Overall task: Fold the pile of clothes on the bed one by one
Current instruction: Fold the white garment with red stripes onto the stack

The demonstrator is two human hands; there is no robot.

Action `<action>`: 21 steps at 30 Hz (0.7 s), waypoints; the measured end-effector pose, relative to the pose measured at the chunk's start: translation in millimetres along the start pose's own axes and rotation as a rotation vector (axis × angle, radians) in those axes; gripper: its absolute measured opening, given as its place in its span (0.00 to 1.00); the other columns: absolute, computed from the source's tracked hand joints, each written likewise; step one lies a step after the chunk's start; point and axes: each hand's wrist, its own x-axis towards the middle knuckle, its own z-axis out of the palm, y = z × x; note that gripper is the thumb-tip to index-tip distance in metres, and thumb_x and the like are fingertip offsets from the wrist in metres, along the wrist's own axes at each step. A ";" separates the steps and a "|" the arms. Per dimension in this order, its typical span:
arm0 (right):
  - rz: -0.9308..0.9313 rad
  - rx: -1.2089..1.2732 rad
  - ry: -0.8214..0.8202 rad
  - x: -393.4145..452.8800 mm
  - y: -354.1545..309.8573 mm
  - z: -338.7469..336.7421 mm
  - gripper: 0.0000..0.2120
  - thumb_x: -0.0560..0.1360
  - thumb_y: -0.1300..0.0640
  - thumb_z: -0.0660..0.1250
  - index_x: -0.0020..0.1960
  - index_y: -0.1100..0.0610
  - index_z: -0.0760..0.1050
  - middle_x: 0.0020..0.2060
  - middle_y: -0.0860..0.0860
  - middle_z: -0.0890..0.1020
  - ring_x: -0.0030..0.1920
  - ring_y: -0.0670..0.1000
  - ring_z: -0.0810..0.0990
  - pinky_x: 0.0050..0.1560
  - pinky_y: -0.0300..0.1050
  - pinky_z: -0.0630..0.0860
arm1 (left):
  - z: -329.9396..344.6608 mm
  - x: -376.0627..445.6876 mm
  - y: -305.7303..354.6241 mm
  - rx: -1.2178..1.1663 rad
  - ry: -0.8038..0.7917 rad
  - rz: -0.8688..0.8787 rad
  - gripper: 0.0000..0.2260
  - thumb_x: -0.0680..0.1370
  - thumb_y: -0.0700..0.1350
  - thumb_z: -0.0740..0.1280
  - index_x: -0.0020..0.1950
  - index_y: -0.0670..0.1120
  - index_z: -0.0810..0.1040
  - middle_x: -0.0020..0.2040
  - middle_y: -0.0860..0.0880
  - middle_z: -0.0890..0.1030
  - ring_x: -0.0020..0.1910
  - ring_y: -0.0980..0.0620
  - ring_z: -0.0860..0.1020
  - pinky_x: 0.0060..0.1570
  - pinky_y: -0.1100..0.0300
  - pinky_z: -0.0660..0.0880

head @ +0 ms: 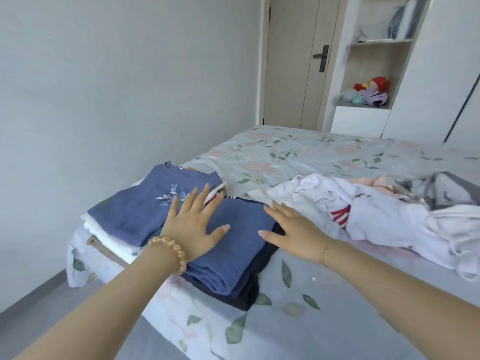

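Blue knit fabric fills the near left corner of the bed with the floral-print grey sheet [324, 294]. Furthest left sits a folded stack topped by a blue short-sleeved top with a pale embroidered leaf motif [145, 201], resting on white folded garments [109, 237] whose edges show beneath it. Just beside it to the right lies a folded blue knit garment [233, 248], doubled over with a rounded fold at its near end, on top of a dark navy folded piece [249, 294] that shows below and to the right of it.

On this blue garment rests the left hand [193, 231], flat and palm down, fingers spread wide and gripping nothing; its fingertips reach the edge of the stack with the embroidered top. An amber bead bracelet [170, 252] circles that wrist. To the right, the right hand [293, 229] is likewise open and flat, its thumb and palm over the garment's right edge where the navy layer shows, holding nothing. A thin chain bracelet [324, 252] lies on that wrist.

Further right, well apart from the folded stacks, sprawls the unfolded pile of mostly white crumpled clothes [376, 211], with red stripes, a bit of pink and a grey piece at its far end.
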 end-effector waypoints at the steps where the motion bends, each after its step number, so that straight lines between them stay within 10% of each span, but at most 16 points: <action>1: 0.038 -0.019 -0.001 -21.5 12.3 -10.2 0.34 0.79 0.37 0.56 0.79 0.47 0.47 0.79 0.47 0.45 0.78 0.47 0.43 0.77 0.46 0.44 | -1.5 -1.9 19.5 0.000 -0.008 0.018 0.41 0.65 0.71 0.33 0.77 0.61 0.41 0.79 0.54 0.39 0.78 0.51 0.41 0.75 0.42 0.42; 21: 0.535 -0.054 0.160 -314.0 213.6 -67.1 0.34 0.79 0.43 0.61 0.79 0.49 0.50 0.79 0.50 0.46 0.78 0.51 0.45 0.75 0.45 0.48 | 31.7 -26.1 370.6 -0.207 -0.172 0.463 0.31 0.78 0.65 0.52 0.78 0.59 0.44 0.79 0.54 0.40 0.78 0.51 0.42 0.75 0.45 0.42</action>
